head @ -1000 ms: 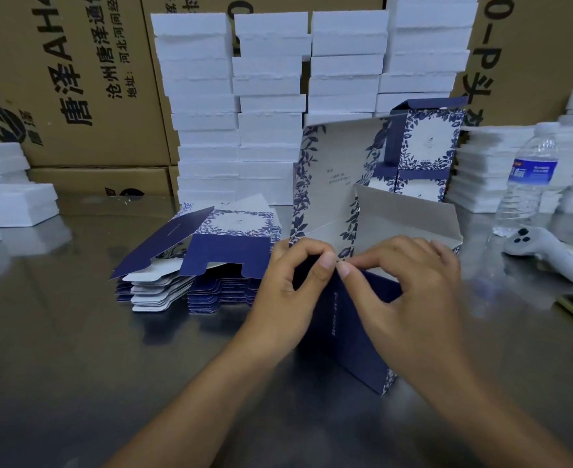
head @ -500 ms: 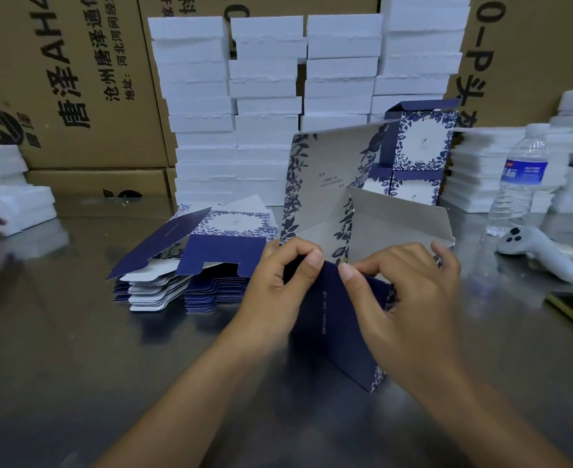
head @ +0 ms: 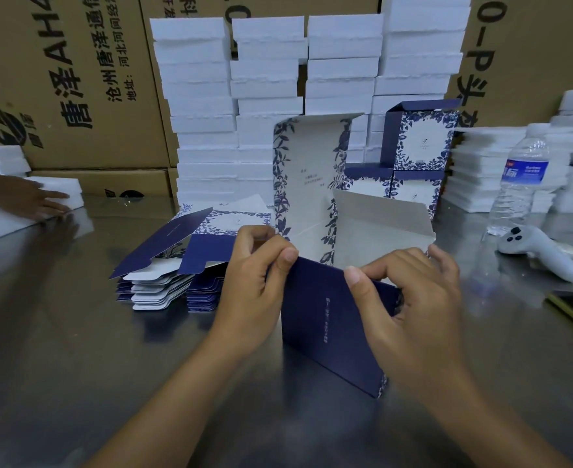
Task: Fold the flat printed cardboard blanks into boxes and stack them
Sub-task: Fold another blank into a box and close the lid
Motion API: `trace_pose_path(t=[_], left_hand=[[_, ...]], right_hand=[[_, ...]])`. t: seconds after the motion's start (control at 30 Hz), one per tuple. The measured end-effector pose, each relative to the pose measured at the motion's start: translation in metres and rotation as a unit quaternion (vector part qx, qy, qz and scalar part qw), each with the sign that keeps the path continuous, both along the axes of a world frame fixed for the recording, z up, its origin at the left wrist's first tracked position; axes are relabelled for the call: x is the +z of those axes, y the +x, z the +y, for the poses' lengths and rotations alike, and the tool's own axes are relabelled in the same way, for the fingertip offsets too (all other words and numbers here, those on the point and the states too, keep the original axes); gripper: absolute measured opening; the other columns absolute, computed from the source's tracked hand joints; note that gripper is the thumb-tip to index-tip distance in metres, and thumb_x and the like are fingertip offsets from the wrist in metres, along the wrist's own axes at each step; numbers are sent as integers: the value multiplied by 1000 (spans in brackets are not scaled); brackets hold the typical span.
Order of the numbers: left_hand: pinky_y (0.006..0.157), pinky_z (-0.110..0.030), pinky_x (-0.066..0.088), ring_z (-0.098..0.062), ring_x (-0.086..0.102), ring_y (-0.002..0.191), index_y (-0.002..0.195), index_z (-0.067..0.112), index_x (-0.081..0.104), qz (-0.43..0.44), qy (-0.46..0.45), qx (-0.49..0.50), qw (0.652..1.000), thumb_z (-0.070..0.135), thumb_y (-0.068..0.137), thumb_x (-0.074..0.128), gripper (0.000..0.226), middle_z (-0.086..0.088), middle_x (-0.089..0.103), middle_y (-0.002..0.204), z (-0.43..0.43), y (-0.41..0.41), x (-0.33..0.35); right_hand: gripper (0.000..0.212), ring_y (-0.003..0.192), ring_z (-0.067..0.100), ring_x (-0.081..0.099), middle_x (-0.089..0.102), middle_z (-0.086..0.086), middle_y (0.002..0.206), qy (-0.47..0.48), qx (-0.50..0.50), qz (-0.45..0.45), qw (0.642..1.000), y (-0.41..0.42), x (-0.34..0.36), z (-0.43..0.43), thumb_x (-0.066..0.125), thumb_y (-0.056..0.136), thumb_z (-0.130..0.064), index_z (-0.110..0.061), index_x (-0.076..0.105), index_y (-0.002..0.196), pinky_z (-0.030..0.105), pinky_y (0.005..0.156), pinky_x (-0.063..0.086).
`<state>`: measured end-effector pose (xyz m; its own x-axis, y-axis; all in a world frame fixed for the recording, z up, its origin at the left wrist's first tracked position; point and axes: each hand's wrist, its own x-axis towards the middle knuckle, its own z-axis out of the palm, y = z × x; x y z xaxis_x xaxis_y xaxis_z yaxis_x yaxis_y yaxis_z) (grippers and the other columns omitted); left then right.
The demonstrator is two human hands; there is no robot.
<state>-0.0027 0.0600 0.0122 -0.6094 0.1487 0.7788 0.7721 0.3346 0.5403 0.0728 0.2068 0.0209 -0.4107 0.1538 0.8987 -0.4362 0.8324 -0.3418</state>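
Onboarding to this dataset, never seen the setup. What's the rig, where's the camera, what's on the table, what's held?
No machine here: a person works with two bare hands. All pictures come from one wide-angle camera worn on the head, looking forward and down, so both arms enter from below. The left hand and right hand each pinch, with thumb and fingers, the top edge of the navy wall of a half-folded box; its flowered lid stands up behind. On the metal table lie a pile of flat blanks at left, finished boxes behind, white foam stacks, a water bottle and a white controller at right. At far left another person's hand rests on foam.
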Motion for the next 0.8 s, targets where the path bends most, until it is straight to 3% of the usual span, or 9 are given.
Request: trace_pose_path(t=[0.2, 0.47, 0.63, 0.8], left_hand=[[76, -4, 31, 11, 40, 85, 72, 32, 47, -25, 13, -24, 999, 30, 97, 42, 25, -2, 44, 89, -1, 0, 1], [78, -5, 32, 9, 43, 86, 77, 34, 53, -60, 21, -37, 997, 37, 90, 40, 18, 5, 48, 88, -3, 0, 2], [76, -6, 32, 5, 45, 87, 79, 37, 53, -67, 15, -37, 997, 38, 94, 39, 21, 2, 53, 88, -4, -3, 0], [78, -12, 37, -4, 49, 90, 82, 35, 58, -102, 40, -56, 992, 43, 93, 39, 23, 7, 55, 91, -4, 0, 0]], right_hand=[[27, 68, 4, 45, 44, -23, 64, 1, -14, 17, 1000, 1, 1, 6, 56, 84, -32, -18, 55, 60, 42, 106, 24], [23, 69, 2, 47, 45, -19, 62, 1, 28, 13, 1000, 5, 1, 8, 52, 86, -32, -30, 42, 65, 39, 105, 28], [28, 68, 6, 48, 51, -14, 63, 35, 30, 36, 998, 5, 0, 15, 53, 86, -27, -18, 52, 60, 40, 105, 26], [30, 68, 9, 46, 51, -10, 64, 60, 61, 64, 994, 3, 0, 21, 48, 90, -19, -13, 54, 62, 40, 87, 38]])
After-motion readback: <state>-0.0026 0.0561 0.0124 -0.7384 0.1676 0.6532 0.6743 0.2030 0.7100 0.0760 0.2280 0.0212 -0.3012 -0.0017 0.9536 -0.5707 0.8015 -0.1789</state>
